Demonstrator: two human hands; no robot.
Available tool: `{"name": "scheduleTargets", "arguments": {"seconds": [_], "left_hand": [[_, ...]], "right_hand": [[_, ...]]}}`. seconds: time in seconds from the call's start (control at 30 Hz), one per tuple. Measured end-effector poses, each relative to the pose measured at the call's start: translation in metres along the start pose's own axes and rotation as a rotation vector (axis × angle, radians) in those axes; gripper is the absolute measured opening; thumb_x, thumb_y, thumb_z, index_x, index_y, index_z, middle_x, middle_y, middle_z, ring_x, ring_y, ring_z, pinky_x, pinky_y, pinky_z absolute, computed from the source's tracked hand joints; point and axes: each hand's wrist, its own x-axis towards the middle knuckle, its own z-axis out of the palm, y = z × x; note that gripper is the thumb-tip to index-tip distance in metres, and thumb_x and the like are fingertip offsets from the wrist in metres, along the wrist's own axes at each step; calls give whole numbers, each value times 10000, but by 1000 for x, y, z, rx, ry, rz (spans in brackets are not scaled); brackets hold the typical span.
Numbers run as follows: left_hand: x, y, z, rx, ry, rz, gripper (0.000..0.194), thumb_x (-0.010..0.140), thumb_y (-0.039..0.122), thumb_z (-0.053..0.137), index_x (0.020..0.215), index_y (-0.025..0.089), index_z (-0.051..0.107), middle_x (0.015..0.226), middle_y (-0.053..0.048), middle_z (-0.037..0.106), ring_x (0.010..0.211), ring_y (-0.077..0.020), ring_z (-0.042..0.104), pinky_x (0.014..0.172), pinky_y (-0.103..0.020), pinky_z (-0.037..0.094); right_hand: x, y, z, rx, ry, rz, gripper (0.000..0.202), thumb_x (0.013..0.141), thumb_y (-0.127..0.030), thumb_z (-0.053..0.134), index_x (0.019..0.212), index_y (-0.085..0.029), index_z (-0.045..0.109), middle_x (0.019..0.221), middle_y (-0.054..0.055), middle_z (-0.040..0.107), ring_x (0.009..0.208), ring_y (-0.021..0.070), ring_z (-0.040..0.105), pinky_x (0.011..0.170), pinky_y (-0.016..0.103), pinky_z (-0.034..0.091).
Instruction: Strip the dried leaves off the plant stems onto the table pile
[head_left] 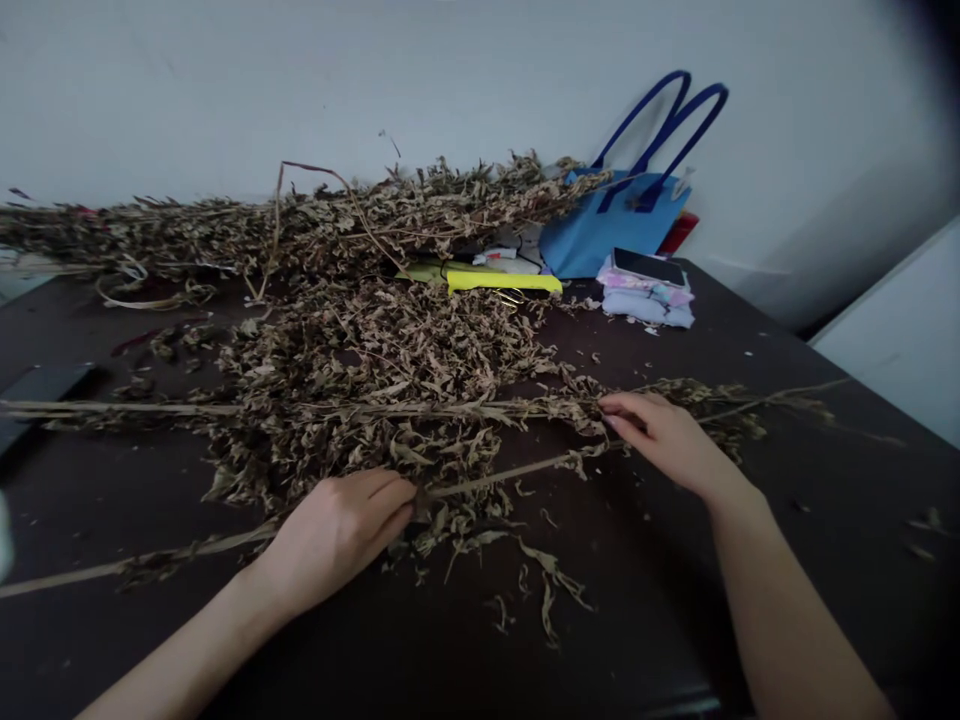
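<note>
My left hand [341,530] is closed round a long dried stem [506,477] that slants across the front of the heap, with its fingertips pressed together near some leaves. Farther right, my right hand [660,432] pinches dried leaves [581,408] where the stems run together, its thumb below the fingers. Behind both hands, other straight stems [172,408] lie roughly level across the table. Loose dried leaves [420,350] are heaped between and behind the hands, and a few curled ones are scattered in front.
A large bundle of dried plants [315,225] lies along the wall. At the back right are a blue bag [592,235], a folded cloth [649,302] with a phone [649,266] on it, and a yellow object [504,282]. A dark flat object [49,382] sits at the left of the dark table [847,510].
</note>
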Motion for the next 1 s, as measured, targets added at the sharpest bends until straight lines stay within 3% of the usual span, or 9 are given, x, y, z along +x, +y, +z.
{"name": "scheduleTargets", "arguments": {"seconds": [0.2, 0.4, 0.57, 0.63, 0.8, 1.0], "left_hand": [[-3, -2, -7, -47, 13, -35, 180, 895, 200, 420, 876, 183, 599, 740, -18, 614, 628, -122, 597, 563, -208, 453], [-3, -4, -18, -51, -53, -66, 191, 902, 211, 415, 864, 185, 600, 722, -14, 606, 613, -124, 587, 561, -212, 449], [-2, -4, -20, -56, -56, -52, 190, 894, 205, 421, 857, 185, 607, 708, -11, 602, 601, -123, 582, 571, -219, 455], [-1, -4, -20, -58, -50, -53, 189, 890, 201, 424, 851, 184, 608, 703, -11, 602, 595, -123, 582, 563, -218, 453], [-1, -6, -22, -83, -43, -57, 194, 889, 200, 420, 841, 182, 607, 691, -13, 600, 590, -121, 581, 544, -211, 446], [-2, -10, -22, -89, -69, -79, 184, 886, 200, 422, 848, 179, 601, 709, -19, 598, 603, -134, 583, 552, -232, 453]], "right_hand": [[1, -7, 8, -15, 81, 13, 350, 886, -358, 406, 1193, -233, 518, 1157, 56, 608, 1054, 246, 554, 871, 409, 467], [4, -8, 10, 26, 137, 14, 332, 894, -331, 398, 1194, -245, 510, 1156, 53, 617, 1051, 234, 584, 907, 410, 465], [4, -1, 10, -8, 102, -19, 426, 865, -353, 452, 1280, -261, 433, 1391, 81, 404, 1238, 267, 436, 965, 432, 425], [5, 4, 10, 4, 122, -11, 426, 868, -357, 446, 1284, -266, 428, 1402, 81, 382, 1246, 270, 422, 940, 427, 444], [6, 19, 6, 34, 227, 24, 401, 889, -332, 402, 1272, -222, 451, 1260, 107, 524, 1105, 254, 539, 878, 413, 466], [-2, 32, -11, 86, 260, 122, 303, 886, -340, 396, 1093, -216, 580, 1040, 70, 667, 943, 226, 628, 793, 342, 480]]}}
